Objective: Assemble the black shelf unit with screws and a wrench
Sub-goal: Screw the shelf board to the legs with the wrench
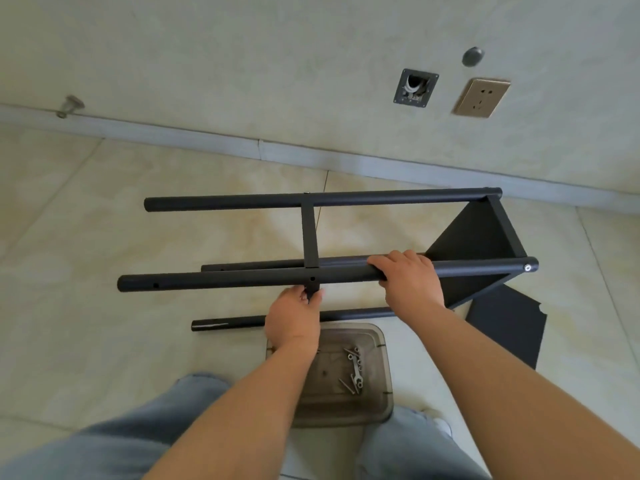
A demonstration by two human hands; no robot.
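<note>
The black shelf unit (311, 199) lies on its side on the tiled floor, its tube legs running left to right. A shelf panel (481, 233) is fixed at its right end and a flat crossbar (309, 233) joins the far and near tubes. My right hand (408, 275) grips the near tube (207, 281) from above. My left hand (294, 317) pinches the lower end of a black bar just below that tube, beside a screw hole (312, 279). A loose black tube (228, 323) lies on the floor nearer me.
A clear grey plastic bin (377, 403) between my knees holds several screws and a small wrench (355, 370). A loose black panel (505, 327) lies at the right. The wall with a socket (481, 97) and a baseboard runs behind the unit.
</note>
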